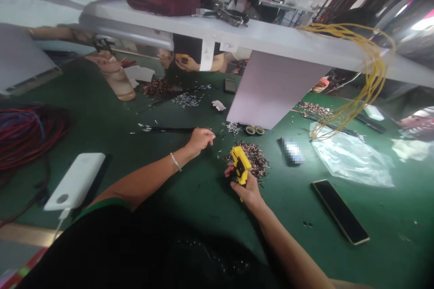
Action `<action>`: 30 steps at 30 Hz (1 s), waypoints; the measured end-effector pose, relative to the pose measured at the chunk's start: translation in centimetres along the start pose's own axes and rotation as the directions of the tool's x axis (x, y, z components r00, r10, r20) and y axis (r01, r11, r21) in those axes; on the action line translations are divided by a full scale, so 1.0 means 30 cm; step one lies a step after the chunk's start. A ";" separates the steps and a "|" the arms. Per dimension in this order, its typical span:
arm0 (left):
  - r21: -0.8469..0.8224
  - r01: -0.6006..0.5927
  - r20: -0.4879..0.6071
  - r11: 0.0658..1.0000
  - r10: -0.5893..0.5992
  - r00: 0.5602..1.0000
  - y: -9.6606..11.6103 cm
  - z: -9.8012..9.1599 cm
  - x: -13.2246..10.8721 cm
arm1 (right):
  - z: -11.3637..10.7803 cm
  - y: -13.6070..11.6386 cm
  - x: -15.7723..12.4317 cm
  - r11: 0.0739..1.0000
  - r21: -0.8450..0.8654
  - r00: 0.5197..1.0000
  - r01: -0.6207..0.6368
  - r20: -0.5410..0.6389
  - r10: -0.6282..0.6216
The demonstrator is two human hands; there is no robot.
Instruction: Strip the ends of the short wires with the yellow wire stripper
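Left of the tool, my left hand [201,140] is closed with its fingers pinched together. What it pinches is too small to make out. A bundle of thin black wires [169,130] with pale tips lies just behind that hand and runs off to the left. My right hand [251,189] is wrapped round a yellow and black wire stripper [241,165], held upright with its head pointing up. Right behind the stripper spreads a pile of short copper-and-black wire scraps [256,160], partly hidden by the tool.
A white power bank [76,180] and coiled red cables [27,135] lie at left. To the right are a phone [341,212], a plastic bag [352,158] and hanging yellow wires [373,72]. A pale divider panel [271,90] supports the shelf; another person's hands [188,63] work behind.
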State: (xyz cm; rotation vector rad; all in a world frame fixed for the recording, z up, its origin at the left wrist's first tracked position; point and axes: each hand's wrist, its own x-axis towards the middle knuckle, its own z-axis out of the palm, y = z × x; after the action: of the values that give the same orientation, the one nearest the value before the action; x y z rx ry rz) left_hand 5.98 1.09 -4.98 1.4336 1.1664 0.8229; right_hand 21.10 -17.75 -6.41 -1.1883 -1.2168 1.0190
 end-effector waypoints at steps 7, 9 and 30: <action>0.038 -0.115 0.063 0.993 0.113 0.992 0.114 -0.020 -0.072 | -0.033 0.001 0.028 0.969 0.210 0.991 -0.128 -0.021 0.135; 0.132 -0.215 0.083 0.968 0.206 0.975 0.141 -0.024 -0.098 | -0.035 0.000 0.029 0.970 0.197 0.989 -0.139 -0.024 0.147; 0.407 -0.405 0.175 0.819 0.365 0.914 0.192 0.021 -0.245 | -0.035 -0.044 0.023 0.930 0.332 0.986 -0.159 0.010 0.165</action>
State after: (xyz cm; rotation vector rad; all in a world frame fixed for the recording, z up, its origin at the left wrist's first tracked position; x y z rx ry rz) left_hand 5.76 -5.87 1.28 2.1117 1.0429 0.7868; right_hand 22.15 -17.34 -4.99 -1.0392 -0.8981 1.2784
